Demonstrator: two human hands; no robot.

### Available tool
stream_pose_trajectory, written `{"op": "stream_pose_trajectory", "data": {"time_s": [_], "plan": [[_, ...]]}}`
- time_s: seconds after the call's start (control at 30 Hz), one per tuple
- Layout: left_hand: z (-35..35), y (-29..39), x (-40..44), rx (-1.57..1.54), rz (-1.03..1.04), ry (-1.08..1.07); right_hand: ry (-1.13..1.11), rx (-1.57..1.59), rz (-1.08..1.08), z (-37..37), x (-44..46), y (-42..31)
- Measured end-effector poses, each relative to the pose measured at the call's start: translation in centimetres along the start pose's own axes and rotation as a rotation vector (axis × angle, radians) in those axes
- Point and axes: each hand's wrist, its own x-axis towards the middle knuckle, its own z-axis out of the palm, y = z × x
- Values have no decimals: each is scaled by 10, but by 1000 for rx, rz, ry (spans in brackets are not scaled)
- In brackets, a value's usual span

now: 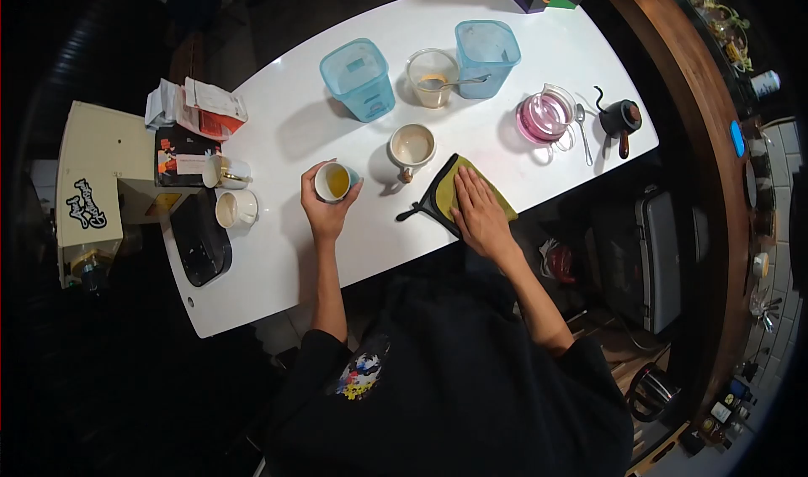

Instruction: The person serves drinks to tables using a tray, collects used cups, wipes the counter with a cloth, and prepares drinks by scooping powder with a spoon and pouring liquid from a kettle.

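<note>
My left hand point(324, 212) is wrapped round a cup point(337, 182) with yellow liquid inside, near the middle of the white table. My right hand point(481, 212) lies flat, fingers stretched out, on a folded olive-green cloth point(444, 187) with black edging and a hanging loop. Between the two hands, a little farther back, stands a mug point(412, 147) with pale residue inside, its handle turned toward me.
Behind are two blue plastic containers point(358, 77) and a clear cup point(433, 77) holding a spoon. To the right stand a glass server point(547, 117) of pink liquid, a spoon point(582, 132) and a black kettle point(621, 119). Mugs point(236, 209), bags point(210, 107) and a cream grinder-like machine point(97, 174) stand left.
</note>
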Motion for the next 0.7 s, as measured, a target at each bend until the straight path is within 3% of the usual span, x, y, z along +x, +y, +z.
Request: {"op": "stream_pose_trajectory", "data": {"time_s": [0.33,0.6,0.7], "plan": [[0,7,3,40,-38,-45,-37,270,-216,-1,82,45],[-11,18,5,205,1,-123,25,240,-200,-1,57,29],[-5,55,10,278,0,-107,7,212,-169,-3,32,22]]}}
